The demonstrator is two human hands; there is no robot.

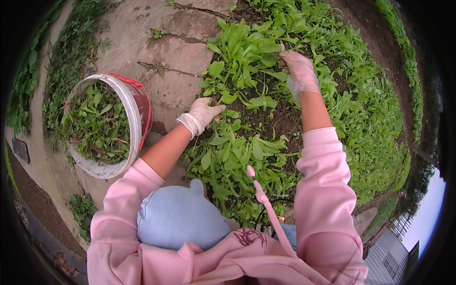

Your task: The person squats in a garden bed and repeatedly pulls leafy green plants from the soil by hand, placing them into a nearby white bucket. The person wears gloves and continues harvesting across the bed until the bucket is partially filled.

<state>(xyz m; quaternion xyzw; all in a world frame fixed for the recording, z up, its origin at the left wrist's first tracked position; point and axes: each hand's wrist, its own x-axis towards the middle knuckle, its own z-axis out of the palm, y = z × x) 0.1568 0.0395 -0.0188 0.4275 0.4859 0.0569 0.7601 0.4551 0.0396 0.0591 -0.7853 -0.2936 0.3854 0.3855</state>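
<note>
My left hand point(203, 114), in a thin whitish glove, reaches to the brick-edged side of a leafy green bed. Its thumb and fingers are close together among low stems, and whether anything is pinched there is hidden. In a thin translucent glove, my right hand point(301, 73) is farther out, against the leaves of a clump of leafy greens point(238, 53). Its fingertips are partly covered by foliage, so a grip cannot be made out. Between the hands lie dark soil point(263, 117) and a few drooping leaves. Another clump of greens point(231, 146) grows nearer my body.
A red and white plastic bucket point(139, 107) of uprooted plants point(99, 124) stands left of my left forearm, on a paved path point(174, 53). Dense greens point(370, 124) spread to the right. My denim-covered knee point(181, 217) is bent beside the bed. A pink drawstring point(272, 217) dangles over it.
</note>
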